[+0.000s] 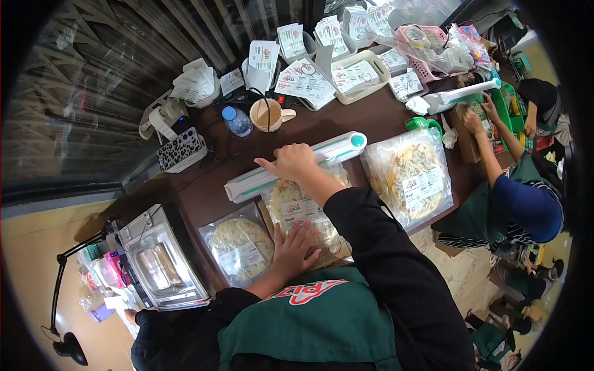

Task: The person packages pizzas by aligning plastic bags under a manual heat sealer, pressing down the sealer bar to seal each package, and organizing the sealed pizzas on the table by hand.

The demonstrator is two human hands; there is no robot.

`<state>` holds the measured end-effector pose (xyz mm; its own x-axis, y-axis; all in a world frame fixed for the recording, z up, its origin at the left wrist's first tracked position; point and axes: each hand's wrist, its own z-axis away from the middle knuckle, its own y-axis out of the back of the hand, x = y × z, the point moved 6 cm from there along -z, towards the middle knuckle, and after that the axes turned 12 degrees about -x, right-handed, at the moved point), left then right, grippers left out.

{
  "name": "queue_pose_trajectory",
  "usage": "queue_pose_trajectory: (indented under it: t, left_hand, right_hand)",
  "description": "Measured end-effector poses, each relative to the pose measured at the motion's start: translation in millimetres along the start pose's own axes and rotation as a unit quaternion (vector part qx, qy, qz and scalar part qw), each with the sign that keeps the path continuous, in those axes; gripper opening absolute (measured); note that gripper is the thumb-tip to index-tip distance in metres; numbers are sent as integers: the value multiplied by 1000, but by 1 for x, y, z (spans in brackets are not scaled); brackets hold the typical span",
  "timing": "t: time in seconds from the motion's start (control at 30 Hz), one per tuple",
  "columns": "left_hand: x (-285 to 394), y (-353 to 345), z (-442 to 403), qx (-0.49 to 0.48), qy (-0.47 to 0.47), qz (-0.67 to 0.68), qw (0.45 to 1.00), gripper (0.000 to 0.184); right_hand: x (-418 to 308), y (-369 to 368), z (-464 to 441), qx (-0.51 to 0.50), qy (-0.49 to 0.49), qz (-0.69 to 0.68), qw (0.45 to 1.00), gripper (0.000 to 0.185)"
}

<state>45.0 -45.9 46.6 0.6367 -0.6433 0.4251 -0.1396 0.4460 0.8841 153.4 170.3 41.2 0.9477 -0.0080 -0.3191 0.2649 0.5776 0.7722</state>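
My right hand rests on a long white and teal bar sealer, fingers curled over its top and thumb pointing left. My left hand lies spread on the lower part of a clear-bagged pizza labelled Beef, whose upper edge meets the sealer. Left of it lies another bagged pizza with a white label. A larger bagged pizza, also labelled Beef, is on the right.
Label stacks, a white basket, a blue-capped bottle and a mug stand behind. A metal machine is at left. At right, a co-worker reaches near a second sealer; other people are beyond.
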Motion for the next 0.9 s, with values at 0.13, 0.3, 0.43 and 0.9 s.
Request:
queue_pose_trajectory:
  t: [0.13,0.3,0.43,0.9]
  left_hand:
    - [-1,-1,0,9,-4,-4,1000,60]
    - [-1,2,1,25,-5,-4,1000,60]
    - [-1,0,1,24,-2,-10,1000,62]
    - [3,3,3,14,-7,-18,1000,64]
  right_hand:
    - [-1,2,2,-2,-1,-6,1000,80]
    - [-2,2,2,2,0,0,1000,80]
    - [-4,3,3,18,-1,-1,1000,78]
    - [-20,-4,87,383,195,35,902,40]
